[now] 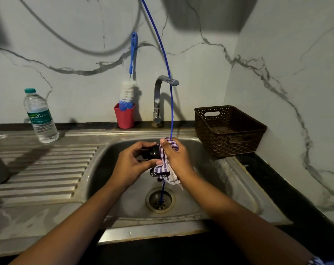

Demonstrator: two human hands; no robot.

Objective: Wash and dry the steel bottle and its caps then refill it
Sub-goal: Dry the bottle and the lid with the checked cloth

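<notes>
Marble-walled corner, steel sink (124, 217). Over the basin, grips black cap (152, 153) with left hand (131, 165); presses striped cloth (165, 169) onto it from 3 o'clock with right hand (176, 157). Probably light, rigid, wet-slick: best pinched around the rim.

You're in a home kitchen. A steel sink (127, 205) lies under your left grip (131, 164), its ribbed drainboard (43, 169) leftward; a tap (158, 100) and bottle brush (128, 92) stand beyond.

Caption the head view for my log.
Over the stainless steel sink, left hand holds a round black cap; right hand presses a purple-and-white checked cloth against it.
</notes>
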